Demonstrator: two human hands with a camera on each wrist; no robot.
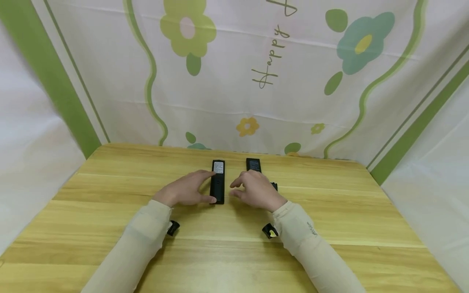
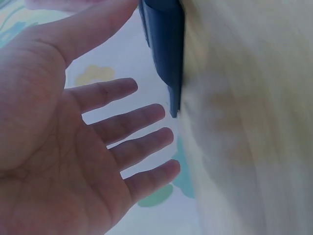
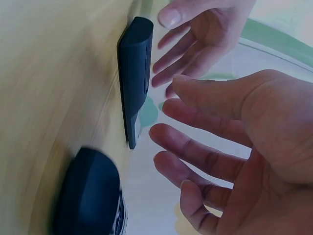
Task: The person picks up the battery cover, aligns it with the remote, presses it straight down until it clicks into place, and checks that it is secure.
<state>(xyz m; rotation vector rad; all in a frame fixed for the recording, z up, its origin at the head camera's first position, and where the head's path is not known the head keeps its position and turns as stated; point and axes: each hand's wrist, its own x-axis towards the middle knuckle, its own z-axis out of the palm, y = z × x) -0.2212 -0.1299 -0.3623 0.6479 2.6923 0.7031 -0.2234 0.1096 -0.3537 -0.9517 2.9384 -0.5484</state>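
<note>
A slim black remote control, its back up with a white label near the far end, lies on the wooden table. My left hand is spread just left of it, thumb at its near end; in the left wrist view the fingers of this hand are apart and hold nothing. My right hand hovers right of that remote with loosely bent fingers and nothing between them. Beyond it, partly covered, shows a second black device with a dark label. In the right wrist view a dark rounded object lies below the remote.
A small black piece peeks out right of my right hand; its shape is mostly hidden. Behind the wooden table hangs a white curtain with flowers and lettering. Black wrist-worn parts show under both sleeves.
</note>
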